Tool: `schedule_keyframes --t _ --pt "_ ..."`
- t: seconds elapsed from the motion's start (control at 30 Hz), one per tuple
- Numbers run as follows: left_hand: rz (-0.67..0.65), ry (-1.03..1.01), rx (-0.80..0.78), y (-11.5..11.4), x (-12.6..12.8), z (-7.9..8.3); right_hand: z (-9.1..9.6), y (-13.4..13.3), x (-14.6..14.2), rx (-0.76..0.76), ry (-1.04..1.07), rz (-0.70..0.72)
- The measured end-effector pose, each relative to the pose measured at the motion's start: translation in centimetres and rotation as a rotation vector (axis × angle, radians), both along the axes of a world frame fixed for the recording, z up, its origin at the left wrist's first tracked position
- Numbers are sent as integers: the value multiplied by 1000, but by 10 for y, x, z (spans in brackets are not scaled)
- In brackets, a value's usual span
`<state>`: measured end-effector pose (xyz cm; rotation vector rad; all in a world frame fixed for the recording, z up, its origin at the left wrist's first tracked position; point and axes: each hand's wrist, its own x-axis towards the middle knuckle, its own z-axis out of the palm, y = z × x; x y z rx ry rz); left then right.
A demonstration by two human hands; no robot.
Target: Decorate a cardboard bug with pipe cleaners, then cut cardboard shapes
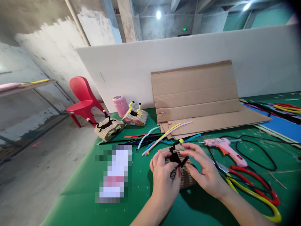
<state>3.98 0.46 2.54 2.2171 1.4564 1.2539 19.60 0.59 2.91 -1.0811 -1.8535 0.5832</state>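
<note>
Between my hands sits a small corrugated cardboard craft with a dark opening on top. A black pipe cleaner bends up from its far side, with a yellow tip; another black piece sticks up nearer to me. My left hand is closed, thumb and finger pinching black pipe cleaner at the opening's near edge. With curved fingers, my right hand steadies the craft's right side and upper edge. Two similar cardboard crafts, one with black stalks and one with yellow stalks, stand at the back left.
Right of my hands lie a pink glue gun with its black cable and large red-and-yellow-handled scissors. Loose pipe cleaners lie ahead, before folded cardboard. A blurred-out object is on the left; behind stands a pink canister.
</note>
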Motion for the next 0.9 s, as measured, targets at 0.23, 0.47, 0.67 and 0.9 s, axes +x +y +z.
schedule_keyframes --t 0.23,0.47,0.67,0.9 --pt "1 7 -26 0 0 1 6 1 -9 -8 -2 74" --pt "5 3 -23 1 1 1 2 -1 -8 -8 -10 85" --pt "2 9 -69 1 0 -1 4 -1 -9 -12 -18 79" --pt "-17 58 -87 -1 -2 4 3 1 -12 2 -2 89"
